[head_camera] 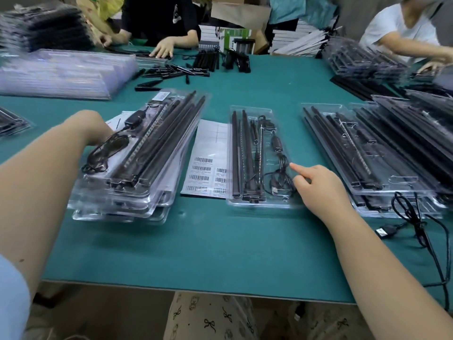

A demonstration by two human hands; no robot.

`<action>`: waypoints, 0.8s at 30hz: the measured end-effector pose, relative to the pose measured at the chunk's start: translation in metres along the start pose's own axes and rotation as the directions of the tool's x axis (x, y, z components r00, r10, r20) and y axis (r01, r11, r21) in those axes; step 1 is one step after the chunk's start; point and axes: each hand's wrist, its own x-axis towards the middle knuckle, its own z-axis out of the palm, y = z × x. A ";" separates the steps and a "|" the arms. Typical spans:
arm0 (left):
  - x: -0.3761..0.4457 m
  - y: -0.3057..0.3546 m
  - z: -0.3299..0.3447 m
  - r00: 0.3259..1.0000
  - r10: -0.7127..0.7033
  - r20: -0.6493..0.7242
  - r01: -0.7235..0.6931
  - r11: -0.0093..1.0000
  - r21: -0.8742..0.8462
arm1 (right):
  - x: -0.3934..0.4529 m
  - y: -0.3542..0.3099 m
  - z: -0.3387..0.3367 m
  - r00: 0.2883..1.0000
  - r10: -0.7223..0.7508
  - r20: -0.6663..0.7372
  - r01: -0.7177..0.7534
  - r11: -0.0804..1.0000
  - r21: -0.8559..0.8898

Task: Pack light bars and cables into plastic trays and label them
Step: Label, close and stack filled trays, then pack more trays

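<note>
A clear plastic tray (259,155) lies flat on the green table (208,246), in the middle, between the two hands. Inside it are long black light bars (236,153) side by side, and next to them a black cable (279,173) in a loose bundle.

The right hand (318,190) rests on the near right corner of this tray. Its pointer finger sticks out straight over the cable, and the other fingers are curled in. It does not look like it grips anything.

Just beside this hand's tray, on the left, a white sheet of barcode labels (208,173) lies flat on the table, touching the tray's edge.

The left hand (98,133) is at the far left side of a stack of packed trays (137,163). The top tray hides the fingers, so I cannot tell if they are holding on. The top tray of the stack is tilted up. It has black bars, a coiled cable and a small white label (161,96) at its far end.

To the right of the right hand is another pile of trays (382,153) with bars in them. A loose black cable (416,224) lies on the table near that pile, close to the right arm.

Far past both hands, loose black bars (176,69) lie in a heap. Empty clear trays (61,72) are stacked far behind the left hand. Other people (169,20) are at the far side of the table.
</note>
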 end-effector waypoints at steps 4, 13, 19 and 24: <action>-0.001 0.009 0.002 0.995 -0.098 -0.020 0.098 0.995 -0.007 | -0.001 -0.001 0.001 1.000 -0.004 -0.011 0.004 1.000 0.019; -0.002 0.011 -0.005 0.986 -0.160 -0.043 0.159 0.987 -0.022 | 0.001 0.000 0.002 1.000 -0.004 -0.017 0.005 0.998 0.061; 0.000 0.022 -0.002 0.998 -0.058 -0.005 0.058 0.998 -0.013 | 0.000 -0.002 0.001 1.000 -0.011 -0.019 0.012 0.998 0.055; 0.009 0.015 0.000 0.997 -0.057 -0.044 0.060 0.995 0.075 | -0.001 -0.002 0.000 1.000 -0.007 -0.022 0.008 0.998 0.057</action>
